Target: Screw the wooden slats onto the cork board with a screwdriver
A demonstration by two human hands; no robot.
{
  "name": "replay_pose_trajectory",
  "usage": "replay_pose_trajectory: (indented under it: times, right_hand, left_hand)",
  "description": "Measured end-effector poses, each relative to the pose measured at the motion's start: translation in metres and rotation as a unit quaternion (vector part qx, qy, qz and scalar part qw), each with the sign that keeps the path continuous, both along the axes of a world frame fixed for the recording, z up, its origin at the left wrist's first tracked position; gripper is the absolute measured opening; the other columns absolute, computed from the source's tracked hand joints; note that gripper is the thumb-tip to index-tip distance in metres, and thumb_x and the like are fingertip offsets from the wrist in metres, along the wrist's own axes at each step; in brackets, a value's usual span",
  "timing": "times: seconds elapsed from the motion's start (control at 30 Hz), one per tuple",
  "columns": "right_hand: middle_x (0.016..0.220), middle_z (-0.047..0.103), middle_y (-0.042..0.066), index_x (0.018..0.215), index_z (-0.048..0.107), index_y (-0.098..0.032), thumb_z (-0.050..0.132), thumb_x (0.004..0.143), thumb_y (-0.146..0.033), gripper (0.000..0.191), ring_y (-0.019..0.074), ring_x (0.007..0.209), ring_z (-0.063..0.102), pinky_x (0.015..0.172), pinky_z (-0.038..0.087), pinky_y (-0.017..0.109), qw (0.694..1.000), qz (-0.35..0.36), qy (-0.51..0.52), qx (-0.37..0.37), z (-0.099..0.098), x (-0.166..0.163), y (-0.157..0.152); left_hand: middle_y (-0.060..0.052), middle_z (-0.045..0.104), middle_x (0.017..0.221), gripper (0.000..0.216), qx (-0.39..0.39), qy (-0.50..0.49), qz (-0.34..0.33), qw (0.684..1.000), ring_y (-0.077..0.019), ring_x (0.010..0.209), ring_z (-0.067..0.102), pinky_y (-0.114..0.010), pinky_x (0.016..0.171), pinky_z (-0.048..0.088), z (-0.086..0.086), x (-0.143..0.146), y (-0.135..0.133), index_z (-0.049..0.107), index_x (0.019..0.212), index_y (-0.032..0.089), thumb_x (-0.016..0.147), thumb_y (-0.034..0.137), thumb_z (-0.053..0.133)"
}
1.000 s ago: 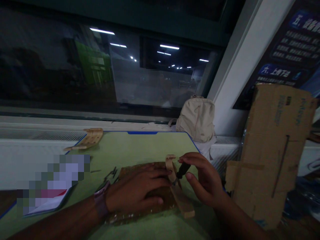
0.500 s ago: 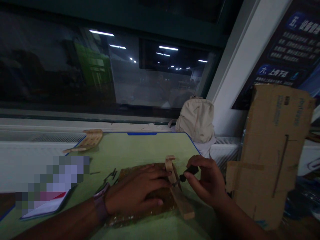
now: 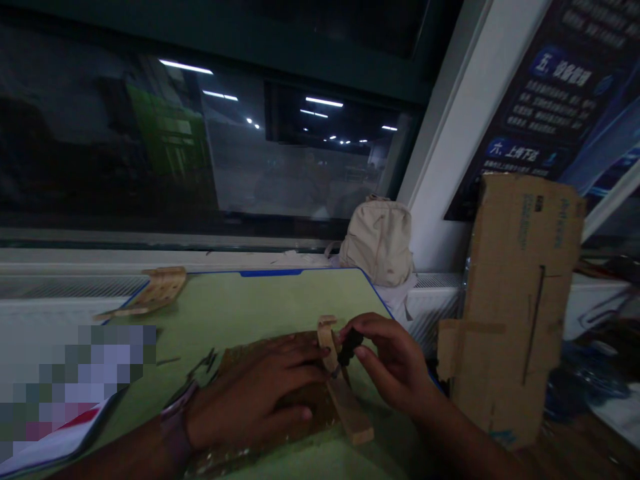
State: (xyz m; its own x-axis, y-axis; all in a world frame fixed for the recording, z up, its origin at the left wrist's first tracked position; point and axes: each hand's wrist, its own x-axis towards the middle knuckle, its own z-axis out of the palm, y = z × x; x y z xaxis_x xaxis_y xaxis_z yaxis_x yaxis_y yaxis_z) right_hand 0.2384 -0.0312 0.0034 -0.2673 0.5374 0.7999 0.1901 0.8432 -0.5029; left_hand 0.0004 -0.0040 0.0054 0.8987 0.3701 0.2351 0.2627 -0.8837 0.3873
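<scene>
Your right hand [image 3: 395, 363] pinches the dark-handled tool [image 3: 351, 343] between thumb and fingers, its shaft slanting down to the curved wooden piece [image 3: 353, 417]; tip contact too small to tell. Wooden piece lies along the right side of the brown board [image 3: 323, 401], on the green tabletop [image 3: 280, 293]. Your left hand [image 3: 255, 393] rests palm down on the board, fingers extended, fingertips at the wood.

Probably a workshop, judging by the dark-handled tool [image 3: 351, 345], wooden pieces [image 3: 349, 408] and wall poster [image 3: 537, 100].
</scene>
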Motion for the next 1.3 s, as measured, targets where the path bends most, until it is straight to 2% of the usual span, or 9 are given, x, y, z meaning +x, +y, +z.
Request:
replay_pose_trajectory:
  times: [0.13, 0.2, 0.37, 0.5, 0.7, 0.8, 0.97, 1.17, 1.3]
  right_hand:
    - [0.087, 0.062, 0.004, 0.114, 0.058, -0.026, 0.066, 0.083, -0.010, 0.036, 0.0187, 0.080, 0.060, 0.067, 0.051, 0.032, 0.995, -0.061, -0.036, 0.065, 0.004, 0.002, 0.001]
    - [0.090, 0.062, 0.006, 0.116, 0.058, -0.025, 0.066, 0.082, -0.012, 0.037, 0.0196, 0.082, 0.060, 0.069, 0.051, 0.033, 0.993, -0.074, -0.050, 0.070, 0.007, 0.003, -0.001]
    - [0.108, 0.065, 0.010, 0.123, 0.056, -0.027, 0.053, 0.089, -0.009, 0.039, 0.0235, 0.106, 0.061, 0.088, 0.051, 0.042, 0.999, -0.008, -0.036, 0.000, 0.007, 0.002, -0.004]
    - [0.100, 0.065, 0.007, 0.122, 0.055, -0.029, 0.058, 0.087, -0.007, 0.042, 0.0208, 0.094, 0.063, 0.079, 0.053, 0.038, 1.000, 0.011, -0.001, -0.004, 0.002, 0.000, -0.002]
    - [0.088, 0.059, 0.005, 0.111, 0.057, -0.025, 0.063, 0.083, -0.010, 0.033, 0.0198, 0.081, 0.056, 0.068, 0.048, 0.035, 0.996, -0.070, -0.014, 0.056, -0.001, 0.005, 0.003]
    - [0.095, 0.062, 0.009, 0.116, 0.057, -0.023, 0.054, 0.088, -0.014, 0.029, 0.0229, 0.090, 0.059, 0.075, 0.050, 0.040, 0.998, -0.052, -0.016, 0.045, 0.002, 0.006, 0.000]
    - [0.109, 0.067, 0.009, 0.125, 0.057, -0.027, 0.049, 0.092, -0.008, 0.040, 0.0221, 0.106, 0.062, 0.089, 0.052, 0.041, 0.999, -0.017, -0.044, 0.005, 0.006, 0.002, -0.003]
    - [0.095, 0.059, 0.006, 0.117, 0.055, -0.027, 0.058, 0.087, -0.010, 0.034, 0.0191, 0.088, 0.059, 0.073, 0.051, 0.034, 0.999, -0.039, 0.033, -0.008, -0.001, 0.001, 0.004]
    - [0.090, 0.057, 0.004, 0.111, 0.057, -0.026, 0.064, 0.082, -0.009, 0.035, 0.0191, 0.084, 0.055, 0.071, 0.047, 0.033, 0.997, -0.072, -0.001, 0.029, -0.002, 0.004, 0.004]
  left_hand:
    - [-0.003, 0.046, 0.148, 0.044, -0.002, -0.007, 0.006, 1.000, -0.0271, 0.138, 0.038, -0.042, 0.118, 0.027, -0.004, -0.001, 0.001, 0.052, 0.134, 0.028, 0.092, 0.039, 0.061]
    - [-0.003, 0.046, 0.147, 0.045, -0.008, -0.003, 0.007, 1.000, -0.0274, 0.137, 0.039, -0.043, 0.118, 0.027, -0.004, -0.001, 0.001, 0.052, 0.134, 0.028, 0.092, 0.038, 0.062]
    - [-0.004, 0.044, 0.149, 0.045, -0.005, -0.002, 0.005, 1.000, -0.0270, 0.139, 0.037, -0.043, 0.118, 0.026, -0.003, 0.001, 0.000, 0.052, 0.134, 0.027, 0.092, 0.038, 0.062]
    - [-0.004, 0.043, 0.150, 0.047, 0.000, -0.007, 0.003, 1.000, -0.0264, 0.139, 0.038, -0.042, 0.117, 0.028, -0.002, 0.000, 0.000, 0.050, 0.136, 0.028, 0.092, 0.036, 0.062]
    - [-0.003, 0.046, 0.147, 0.045, 0.000, -0.010, 0.000, 1.000, -0.0270, 0.138, 0.039, -0.043, 0.117, 0.028, -0.005, 0.000, 0.001, 0.051, 0.134, 0.028, 0.091, 0.036, 0.062]
    - [-0.003, 0.047, 0.146, 0.044, -0.004, -0.012, 0.004, 1.000, -0.0269, 0.137, 0.040, -0.042, 0.117, 0.029, -0.005, 0.000, 0.001, 0.052, 0.133, 0.028, 0.091, 0.036, 0.062]
    - [-0.004, 0.042, 0.151, 0.043, -0.002, -0.004, -0.004, 1.000, -0.0265, 0.140, 0.035, -0.043, 0.118, 0.026, 0.001, 0.002, 0.000, 0.051, 0.134, 0.027, 0.093, 0.037, 0.061]
    - [-0.003, 0.045, 0.148, 0.043, -0.006, -0.028, -0.005, 1.000, -0.0271, 0.138, 0.038, -0.042, 0.117, 0.029, -0.002, 0.001, 0.000, 0.052, 0.133, 0.029, 0.092, 0.036, 0.062]
    - [-0.004, 0.046, 0.147, 0.046, -0.007, -0.018, 0.000, 1.000, -0.0276, 0.138, 0.039, -0.042, 0.117, 0.028, -0.005, 0.001, 0.001, 0.051, 0.135, 0.028, 0.091, 0.036, 0.063]
